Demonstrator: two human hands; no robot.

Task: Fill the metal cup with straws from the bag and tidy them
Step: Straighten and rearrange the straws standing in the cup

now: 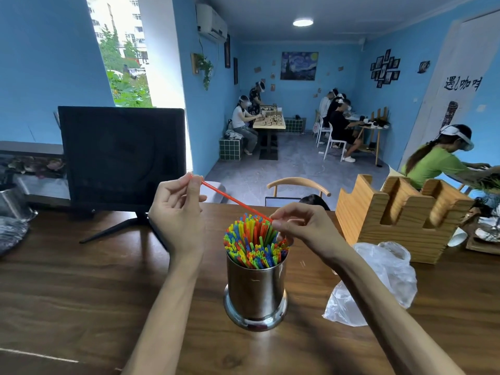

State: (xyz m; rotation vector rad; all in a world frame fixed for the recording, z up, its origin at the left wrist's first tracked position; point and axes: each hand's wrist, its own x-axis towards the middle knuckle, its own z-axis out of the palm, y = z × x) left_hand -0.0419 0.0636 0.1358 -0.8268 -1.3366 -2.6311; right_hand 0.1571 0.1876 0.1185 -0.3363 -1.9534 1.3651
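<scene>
Straws (255, 243), many-coloured, stand upright packed in the metal cup (256, 290) on the table (81, 293). Left hand (177, 212) and right hand (303, 226) pinch opposite ends of one red straw (235, 202), slanting down rightward above them.

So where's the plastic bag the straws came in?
The plastic bag lies on the wooden table, right of the metal cup, in front of the wooden holder.

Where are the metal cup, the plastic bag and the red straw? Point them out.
metal cup (255, 288): head view, middle of its shiny side wall.
plastic bag (389, 269): head view, crumpled upper part, right of the cup.
red straw (232, 200): head view, mid-length, between both hands.
</scene>
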